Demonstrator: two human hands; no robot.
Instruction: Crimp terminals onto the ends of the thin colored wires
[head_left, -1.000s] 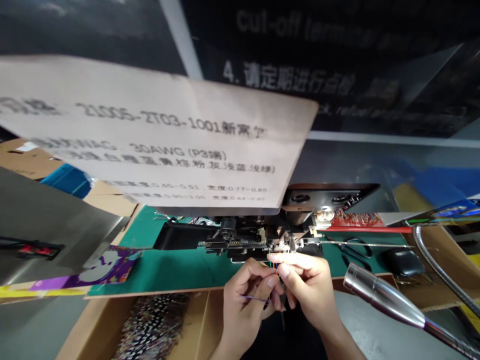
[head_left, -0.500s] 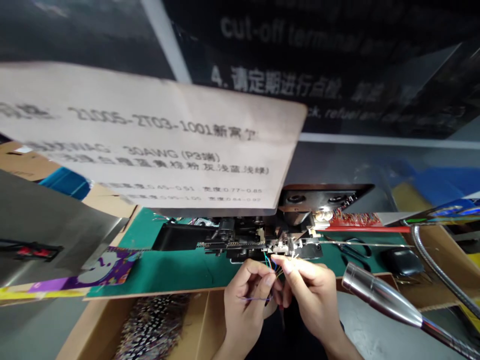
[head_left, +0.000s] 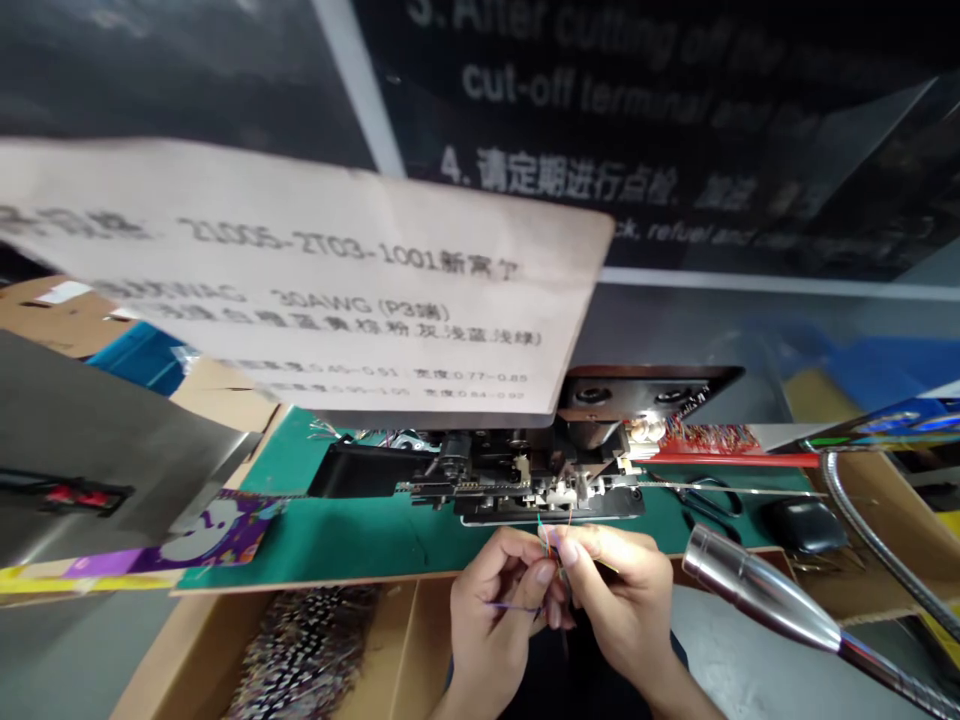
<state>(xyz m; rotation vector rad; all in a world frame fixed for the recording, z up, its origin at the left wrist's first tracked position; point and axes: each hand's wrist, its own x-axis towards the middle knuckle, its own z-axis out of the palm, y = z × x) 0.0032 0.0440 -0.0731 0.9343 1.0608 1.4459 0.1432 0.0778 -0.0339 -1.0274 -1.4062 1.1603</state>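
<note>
Thin coloured wires (head_left: 541,527) stick up from between my two hands, green, orange and purple among them. My left hand (head_left: 499,590) is closed, thumb and forefinger pinching the wires, with a purple strand lying across its fingers. Beside it, my right hand (head_left: 619,585) pinches wires too, its thumb and forefinger close to the left fingertips. Just beyond the fingertips is the crimping head (head_left: 559,492) of a terminal machine, with a terminal strip (head_left: 480,487) running through it. The lower ends of the wires are hidden by my fingers.
A printed label (head_left: 375,290) hangs on the machine's dark front. At right are a metal lamp head (head_left: 761,585), scissors (head_left: 712,497) and a black object (head_left: 806,523). A cardboard box (head_left: 397,650) of wire bundles (head_left: 304,650) stands below the green mat (head_left: 330,545).
Both hands have drawn slightly down from the crimping head and closer together. The wire ends between the fingers are arranged differently, with an orange one now upright. The camera view has shifted a little.
</note>
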